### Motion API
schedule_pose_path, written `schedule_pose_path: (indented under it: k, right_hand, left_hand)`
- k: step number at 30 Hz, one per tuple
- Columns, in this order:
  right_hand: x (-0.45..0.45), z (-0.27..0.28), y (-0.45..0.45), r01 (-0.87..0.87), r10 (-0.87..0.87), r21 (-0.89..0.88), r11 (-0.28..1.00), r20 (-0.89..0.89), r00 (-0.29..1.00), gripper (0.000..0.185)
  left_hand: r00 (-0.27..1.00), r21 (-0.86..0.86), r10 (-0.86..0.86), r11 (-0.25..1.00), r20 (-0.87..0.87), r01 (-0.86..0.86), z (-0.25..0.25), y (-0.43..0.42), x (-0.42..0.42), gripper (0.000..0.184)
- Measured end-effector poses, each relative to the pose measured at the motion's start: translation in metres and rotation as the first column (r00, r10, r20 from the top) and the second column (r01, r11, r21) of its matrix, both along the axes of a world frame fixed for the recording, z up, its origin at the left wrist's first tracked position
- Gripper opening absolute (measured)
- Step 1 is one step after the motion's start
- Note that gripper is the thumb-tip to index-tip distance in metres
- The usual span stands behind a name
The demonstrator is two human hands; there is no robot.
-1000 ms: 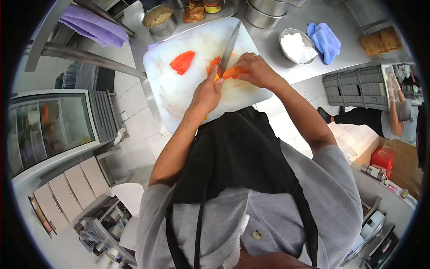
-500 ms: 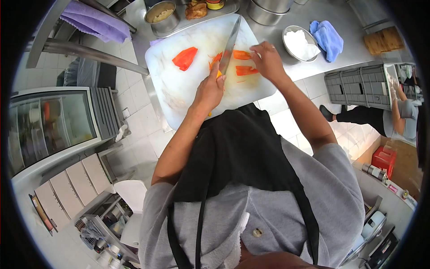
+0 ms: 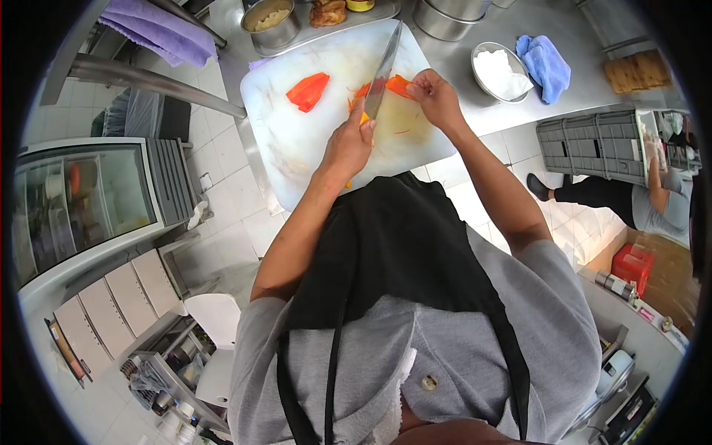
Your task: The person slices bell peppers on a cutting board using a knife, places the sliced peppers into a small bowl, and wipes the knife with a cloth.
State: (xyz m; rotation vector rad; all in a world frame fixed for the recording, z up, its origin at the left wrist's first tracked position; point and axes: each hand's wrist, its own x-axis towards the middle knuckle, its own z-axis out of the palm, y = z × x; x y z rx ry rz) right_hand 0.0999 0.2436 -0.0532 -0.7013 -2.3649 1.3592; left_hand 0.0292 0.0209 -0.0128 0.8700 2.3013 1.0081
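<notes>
My left hand (image 3: 348, 150) is wrapped round the yellow handle of a large kitchen knife (image 3: 384, 70), whose blade points away from me over the white cutting board (image 3: 297, 156). Pinched in the fingers of my right hand (image 3: 437, 96) is a flat orange-red pepper piece (image 3: 399, 85), just right of the blade. Thin pepper strips (image 3: 361, 91) lie on the blade's left side, partly hidden by it. Farther left on the board rests a bigger red pepper piece (image 3: 308, 92), touched by neither hand.
Behind the board stand a metal pot (image 3: 271, 33) with pale food and stacked steel containers (image 3: 443, 22). A bowl (image 3: 499, 72) with white contents and a blue cloth (image 3: 544, 67) sit to the right. Another person (image 3: 623, 199) is beside a grey crate (image 3: 589, 148).
My right hand has closed on pepper and raised it slightly. Of the two pieces lying right of the blade before, the nearer one has left its spot. The knife has barely moved.
</notes>
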Motion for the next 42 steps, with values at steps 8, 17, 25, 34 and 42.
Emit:
schedule_pose_path:
  k: [8,17,25,34,42]
  right_hand:
    - [-0.004,0.005,-0.012,-0.044,0.074,0.638,0.768,-0.02,0.997,0.041]
    - [0.005,0.019,0.006,-0.633,0.535,0.518,0.575,0.347,0.77,0.053]
    - [0.029,0.025,-0.016,-0.209,0.283,0.478,0.853,-0.088,0.955,0.035]
    - [0.025,0.003,-0.04,-0.078,0.159,0.443,0.893,-0.148,0.976,0.015]
    - [0.02,0.002,-0.039,-0.053,0.142,0.512,0.857,-0.137,0.98,0.014]
  left_hand:
    - [1.0,0.024,0.0,1.0,0.011,0.0,-0.013,-0.002,-0.003,0.058]
    - [0.999,-0.047,-0.019,0.999,0.049,0.021,0.0,-0.004,-0.001,0.057]
    - [0.994,-0.028,-0.099,0.995,-0.046,0.098,0.004,-0.007,-0.001,0.056]
    - [0.969,-0.072,-0.212,0.976,-0.127,0.204,0.013,-0.005,0.004,0.055]
    - [0.961,-0.121,-0.245,0.966,-0.126,0.23,0.019,-0.005,0.003,0.053]
